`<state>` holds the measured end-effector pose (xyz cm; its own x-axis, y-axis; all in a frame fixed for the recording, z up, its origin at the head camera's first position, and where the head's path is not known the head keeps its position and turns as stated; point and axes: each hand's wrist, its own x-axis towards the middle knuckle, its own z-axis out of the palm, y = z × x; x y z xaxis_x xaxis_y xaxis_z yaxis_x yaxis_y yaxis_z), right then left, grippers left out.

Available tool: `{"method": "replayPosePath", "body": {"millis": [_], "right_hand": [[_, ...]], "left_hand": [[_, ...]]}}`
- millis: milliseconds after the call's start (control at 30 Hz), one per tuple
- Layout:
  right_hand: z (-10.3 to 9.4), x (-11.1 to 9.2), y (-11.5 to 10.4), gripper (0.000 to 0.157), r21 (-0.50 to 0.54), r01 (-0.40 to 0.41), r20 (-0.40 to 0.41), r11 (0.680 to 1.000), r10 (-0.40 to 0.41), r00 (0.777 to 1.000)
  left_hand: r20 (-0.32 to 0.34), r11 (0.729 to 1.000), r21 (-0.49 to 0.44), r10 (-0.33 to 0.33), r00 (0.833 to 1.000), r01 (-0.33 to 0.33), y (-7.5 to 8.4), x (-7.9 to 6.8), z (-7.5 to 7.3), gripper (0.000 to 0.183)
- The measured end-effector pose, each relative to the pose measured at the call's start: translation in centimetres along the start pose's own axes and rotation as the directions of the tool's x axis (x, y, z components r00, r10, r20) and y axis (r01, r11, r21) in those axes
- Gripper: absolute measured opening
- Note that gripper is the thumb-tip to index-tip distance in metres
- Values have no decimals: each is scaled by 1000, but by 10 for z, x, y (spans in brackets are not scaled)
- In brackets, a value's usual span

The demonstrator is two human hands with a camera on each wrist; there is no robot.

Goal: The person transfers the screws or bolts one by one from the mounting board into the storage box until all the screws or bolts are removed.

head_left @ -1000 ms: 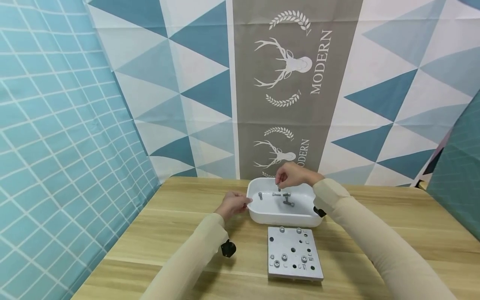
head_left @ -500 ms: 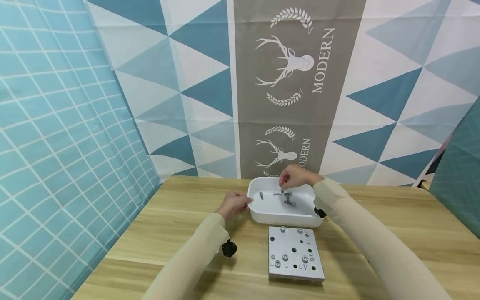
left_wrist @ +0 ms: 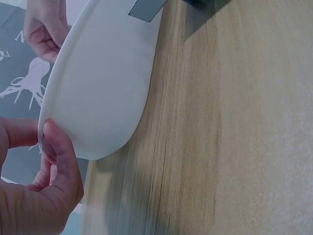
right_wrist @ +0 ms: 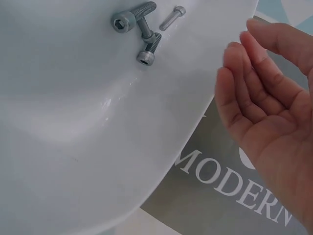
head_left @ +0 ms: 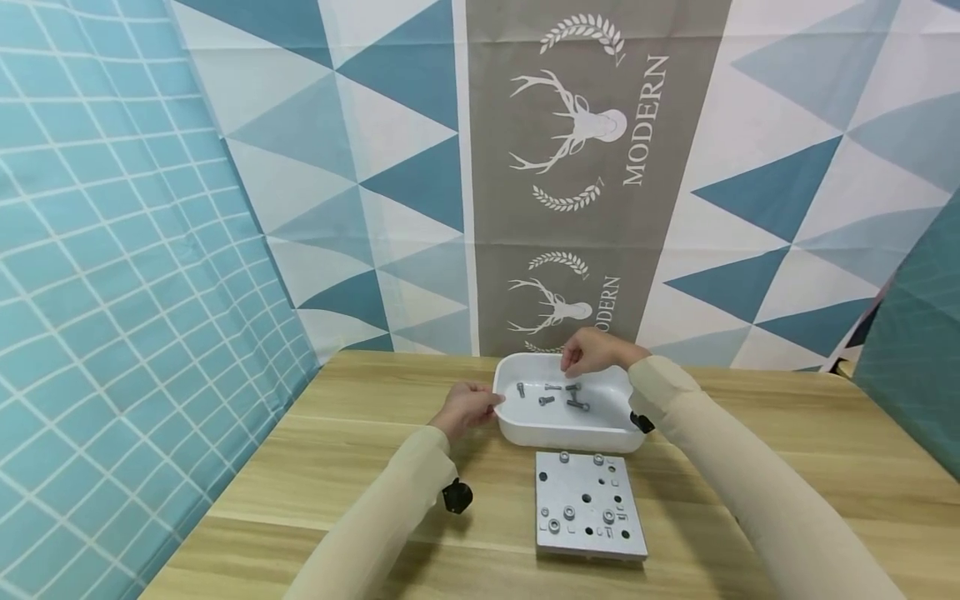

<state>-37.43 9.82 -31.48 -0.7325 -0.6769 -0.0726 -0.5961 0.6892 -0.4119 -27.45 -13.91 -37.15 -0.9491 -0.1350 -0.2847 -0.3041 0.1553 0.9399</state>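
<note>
A white tray [head_left: 570, 437] stands on the table with several hex socket bolts lying in it. My left hand [head_left: 468, 404] pinches the tray's left rim between thumb and fingers, as the left wrist view shows too. My right hand [head_left: 588, 351] hovers over the tray's far side, its fingers loosely bent and nothing between them. Below it, in the right wrist view, a thick bolt [right_wrist: 128, 19] lies against other bolts, and a thinner bolt [right_wrist: 172, 18] lies apart. One bolt [head_left: 547, 401] rests left of the cluster, another bolt [head_left: 521, 389] near the left end.
In front of the tray lies a square metal plate [head_left: 585, 533] with holes and several bolts set in it. The wooden table [head_left: 337, 467] ends at a patterned curtain [head_left: 412, 250] behind, with a blue checked cloth [head_left: 112, 292] at the left.
My right hand has let go of a bolt, which now lies in the tray left of the cluster. The hand has shifted slightly right. The left hand keeps its grip on the rim.
</note>
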Motion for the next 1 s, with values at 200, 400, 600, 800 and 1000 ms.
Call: {"method": "replayPosePath", "body": {"millis": [200,400,600,800,1000], "right_hand": [[-5,-7,-3,3,-2,-1,31,1000,1,1000],[-4,-21,-4,4,9,-13,47,1000,13,999],[-1,-36,-4,4,-28,38,42,999,-37,998],[1,-51,-9,6,-5,97,33,995,-96,995],[6,-67,-20,7,27,165,29,986,-166,986]], "left_hand": [[-11,1000,2,8,1000,-8,1,0,-3,24],[-8,1000,-10,7,1000,-7,1,0,-2,23],[8,1000,-31,2,1000,-1,0,1,2,22],[4,1000,-31,-4,1000,4,0,-1,1,21],[6,999,-45,8,1000,-7,-1,-1,2,23]]}}
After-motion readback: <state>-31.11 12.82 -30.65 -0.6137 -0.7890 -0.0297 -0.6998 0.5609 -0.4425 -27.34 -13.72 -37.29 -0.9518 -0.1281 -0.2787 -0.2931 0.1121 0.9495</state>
